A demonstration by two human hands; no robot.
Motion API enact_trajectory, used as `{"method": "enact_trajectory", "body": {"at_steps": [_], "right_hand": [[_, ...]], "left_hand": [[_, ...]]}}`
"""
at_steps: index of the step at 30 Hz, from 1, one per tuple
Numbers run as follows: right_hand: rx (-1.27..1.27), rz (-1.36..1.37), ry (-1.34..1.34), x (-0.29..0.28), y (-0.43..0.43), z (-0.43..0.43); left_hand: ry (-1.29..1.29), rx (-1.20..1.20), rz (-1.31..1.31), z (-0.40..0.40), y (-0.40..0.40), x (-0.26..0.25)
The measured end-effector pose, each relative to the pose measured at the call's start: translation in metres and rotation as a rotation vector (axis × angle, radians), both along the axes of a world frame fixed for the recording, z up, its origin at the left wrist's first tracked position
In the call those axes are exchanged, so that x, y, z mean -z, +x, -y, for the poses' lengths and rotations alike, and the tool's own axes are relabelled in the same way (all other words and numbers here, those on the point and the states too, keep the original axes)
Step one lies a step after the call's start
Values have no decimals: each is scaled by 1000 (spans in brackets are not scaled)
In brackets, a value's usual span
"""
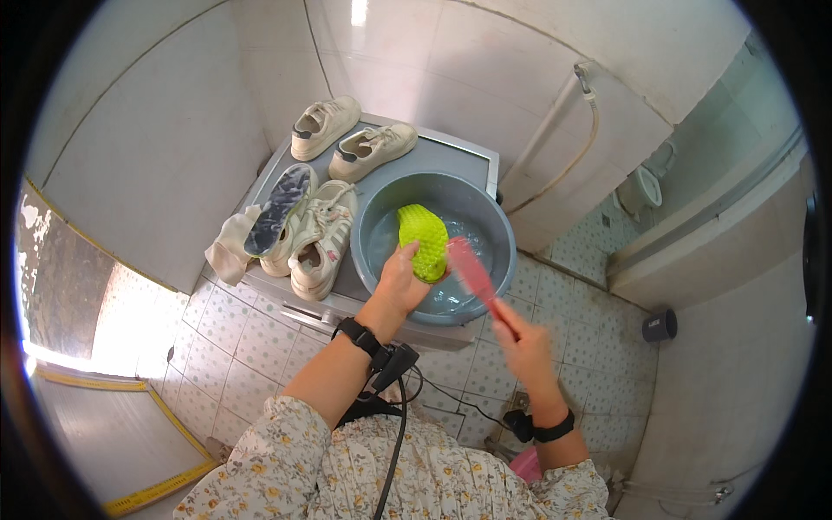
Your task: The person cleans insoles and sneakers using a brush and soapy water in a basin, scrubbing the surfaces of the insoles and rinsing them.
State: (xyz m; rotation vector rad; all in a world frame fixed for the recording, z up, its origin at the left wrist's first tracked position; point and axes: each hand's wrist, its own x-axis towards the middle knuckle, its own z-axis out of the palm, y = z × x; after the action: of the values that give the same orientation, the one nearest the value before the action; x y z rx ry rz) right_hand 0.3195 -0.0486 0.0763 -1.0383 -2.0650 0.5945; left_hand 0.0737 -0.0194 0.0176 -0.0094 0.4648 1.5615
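My left hand (404,281) holds a bright yellow-green insole (422,237) with a bumpy, dimpled surface, above a round grey plastic basin (368,281). Water (455,300) lies in the bottom of the basin. In my right hand (525,344) is a pink brush (476,276), gripped by its handle and blurred by motion. The brush head is close beside the insole's right edge; I cannot tell whether they touch. A dark insole streaked with white foam (279,211) rests on the white sneakers to the left.
The basin stands on a grey-topped washing machine (455,154). Several white sneakers (322,240) share that top, along with a pale cloth-like piece (233,246) at its left edge. A hose (572,166) hangs from a wall tap. Cables (403,442) run from my wrists.
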Motion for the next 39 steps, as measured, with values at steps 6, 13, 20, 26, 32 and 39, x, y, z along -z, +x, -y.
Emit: {"method": "enact_trajectory", "body": {"at_steps": [6,13,20,26,32,39], "right_hand": [[-135,86,-49,20,-44,10],[-124,358,127,13,23,6],[-186,149,129,21,-23,5],[-134,211,26,7,12,5],[55,-18,-302,6,-38,5],[-18,-58,-250,4,-52,2]], "left_hand": [[65,132,34,1,-12,-18],[53,52,155,-2,-7,-17],[209,145,174,3,-9,-7],[76,96,248,6,-6,-18],[31,105,174,7,1,-16],[103,89,167,8,1,-14]]}}
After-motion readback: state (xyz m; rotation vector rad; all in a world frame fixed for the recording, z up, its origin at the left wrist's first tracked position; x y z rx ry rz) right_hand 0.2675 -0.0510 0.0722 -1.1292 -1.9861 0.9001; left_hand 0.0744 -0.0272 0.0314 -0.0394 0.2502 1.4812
